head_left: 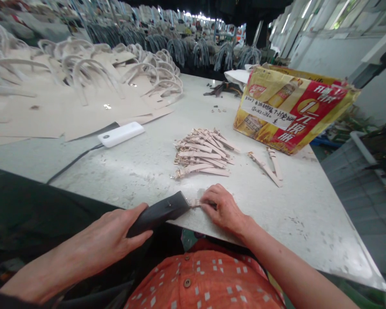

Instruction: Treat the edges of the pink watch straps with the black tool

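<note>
Two hands work at the near table edge: the left hand [111, 240] is clenched round a black-handled tool [159, 213], whose end meets a small pale strap [194, 203], and the right hand [223, 212] pinches that strap down on the white table [292, 214]. Farther on, centre frame, lies a heap of pale straps [201, 153] with metal fittings; two loose straps [265, 167] lie just right of it, and a red-and-yellow printed carton [292, 109] stands at upper right.

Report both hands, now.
Left hand: closed, holding a black tool.
Right hand: closed, pinching a pale strap.
</note>
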